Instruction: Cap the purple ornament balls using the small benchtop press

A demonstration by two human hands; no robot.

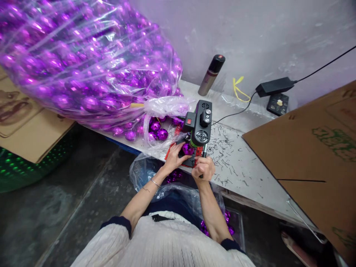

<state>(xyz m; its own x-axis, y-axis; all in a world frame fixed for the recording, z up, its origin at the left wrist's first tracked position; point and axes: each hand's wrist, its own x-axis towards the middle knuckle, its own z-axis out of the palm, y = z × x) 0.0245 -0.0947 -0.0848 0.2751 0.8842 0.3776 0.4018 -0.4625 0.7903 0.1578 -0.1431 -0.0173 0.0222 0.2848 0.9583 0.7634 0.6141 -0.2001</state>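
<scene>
A shiny purple ball sits under the head of a small black machine on the table. My left hand has its fingers and thumb around the ball, at the machine's base. In my right hand is the machine's lever handle, with the fingers wrapped round it. Red pieces show at the base of the machine. More purple balls lie just left of it, at the mouth of a clear plastic bag.
A big clear bag of purple balls fills the left. Behind the machine stand a spray can, a yellow tie and a power adapter. Small dark scraps litter the white table. A cardboard box is at right.
</scene>
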